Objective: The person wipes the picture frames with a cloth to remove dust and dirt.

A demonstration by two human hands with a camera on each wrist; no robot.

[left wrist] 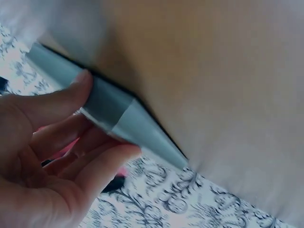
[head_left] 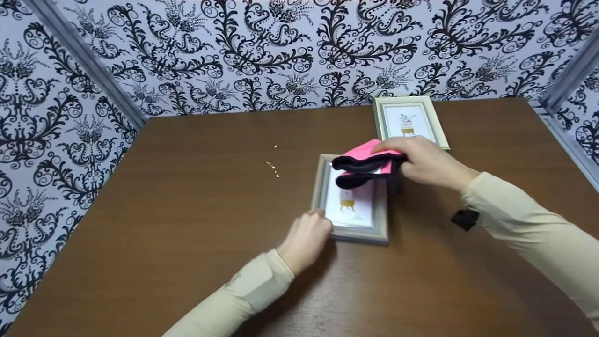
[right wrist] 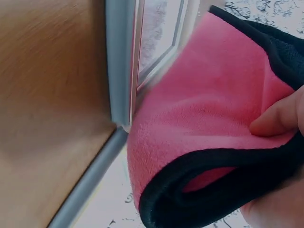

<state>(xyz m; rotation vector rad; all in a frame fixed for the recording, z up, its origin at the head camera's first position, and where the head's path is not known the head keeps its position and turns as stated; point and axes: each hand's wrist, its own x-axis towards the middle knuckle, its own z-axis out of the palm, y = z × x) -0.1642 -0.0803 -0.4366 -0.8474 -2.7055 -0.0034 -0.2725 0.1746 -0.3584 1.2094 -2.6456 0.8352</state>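
Observation:
A light-coloured picture frame (head_left: 382, 233) with a small plant drawing under its glass lies face up on the brown table. At its lower left corner my left hand (head_left: 306, 239) grips the frame; in the left wrist view the thumb and fingers hold the frame's grey edge (left wrist: 147, 135). My right hand (head_left: 423, 161) holds a folded pink cloth (head_left: 362, 150) with black edging over the frame's upper right part. The right wrist view shows the cloth (right wrist: 204, 104) close beside the frame's side (right wrist: 118, 61); whether it touches the glass I cannot tell.
A second picture frame (head_left: 437, 124) with a similar drawing lies behind, near the patterned wall (head_left: 281, 51). Several small white specks (head_left: 273, 167) are on the brown table (head_left: 210, 196), left of the nearer frame. Patterned side walls flank the table.

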